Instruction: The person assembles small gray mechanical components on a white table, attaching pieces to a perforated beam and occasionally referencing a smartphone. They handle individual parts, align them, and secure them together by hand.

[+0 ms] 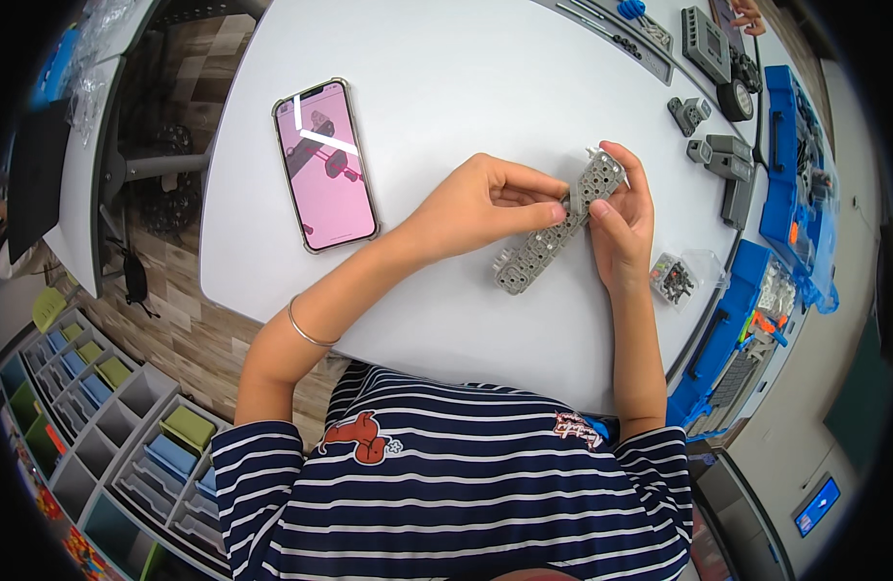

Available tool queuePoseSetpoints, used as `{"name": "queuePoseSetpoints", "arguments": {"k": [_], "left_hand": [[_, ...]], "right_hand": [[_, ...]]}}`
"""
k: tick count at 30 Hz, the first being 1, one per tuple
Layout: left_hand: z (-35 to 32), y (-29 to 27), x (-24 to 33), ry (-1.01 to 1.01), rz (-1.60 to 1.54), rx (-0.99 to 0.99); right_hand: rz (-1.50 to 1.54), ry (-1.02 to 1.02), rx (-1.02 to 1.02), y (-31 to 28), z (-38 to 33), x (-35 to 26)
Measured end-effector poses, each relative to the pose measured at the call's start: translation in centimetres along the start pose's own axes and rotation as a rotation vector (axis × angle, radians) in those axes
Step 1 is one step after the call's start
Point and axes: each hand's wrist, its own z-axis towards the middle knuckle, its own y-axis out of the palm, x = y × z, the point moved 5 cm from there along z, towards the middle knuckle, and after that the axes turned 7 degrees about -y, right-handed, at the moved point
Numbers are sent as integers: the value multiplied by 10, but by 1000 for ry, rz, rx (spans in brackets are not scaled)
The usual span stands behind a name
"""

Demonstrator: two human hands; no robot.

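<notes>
A long grey perforated building beam point(548, 235) lies slanted just above the white table point(446, 87), held between both hands. My left hand point(485, 205) pinches its middle with thumb and fingertips. My right hand point(622, 221) grips its upper end, thumb on the front and fingers curled behind. A thin bracelet rings my left forearm.
A phone point(325, 165) with a pink picture of a part lies to the left. Grey building pieces point(722, 160), a black wheel point(735, 99) and a small clear bag of parts point(677, 278) sit at right. Blue sorting trays point(795, 165) line the right edge. Another person's hand point(748, 14) shows far back.
</notes>
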Motion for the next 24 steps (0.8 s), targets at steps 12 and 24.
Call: {"name": "queuePoseSetpoints", "arguments": {"k": [12,24], "left_hand": [[-9,-11,16,58,270,197],[-33,-41,58,530,1012,908]], "right_hand": [[7,-19,-26,2,1,-1],[-768,-144,142,3,-2,-6]]}}
